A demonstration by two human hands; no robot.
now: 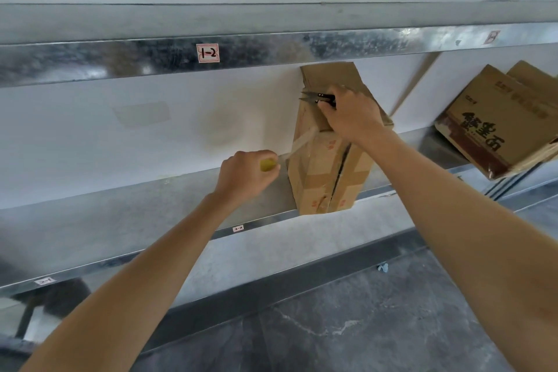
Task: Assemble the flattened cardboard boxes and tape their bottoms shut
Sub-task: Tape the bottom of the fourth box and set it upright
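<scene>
Cardboard box (pixel 320 172) is standing on the middle metal shelf (pixel 120 214), up against the white wall (pixel 151 130), flap side facing the camera. The 2 flaps are meeting at a centre seam that's gaping dark, w/ red print either side. A strip of clear tape (pixel 302 142) is running taut from the box's left edge down-left to the tape roll (pixel 267 164), yellow core showing.

L hand (pixel 246 174) is gripping that roll, fingers curled round it, just left of the box & apart from it. R hand (pixel 351 116) is resting on the box's upper part, fingers closed round black snips (pixel 317 97). The blades are pointing left, slightly parted, above where the tape is meeting the cardboard. Both forearms are reaching up from the bottom of the frame.

Shelf's front lip is carrying a small white label (pixel 238 228). The upper shelf (pixel 120 60) is showing a red-bordered label (pixel 207 53) reading "1-2". Far right, at the same shelf level, a stack of flattened boxes (pixel 495 124) w/ dark printed characters is lying tilted. Below, grey floor (pixel 362 326) is showing.
</scene>
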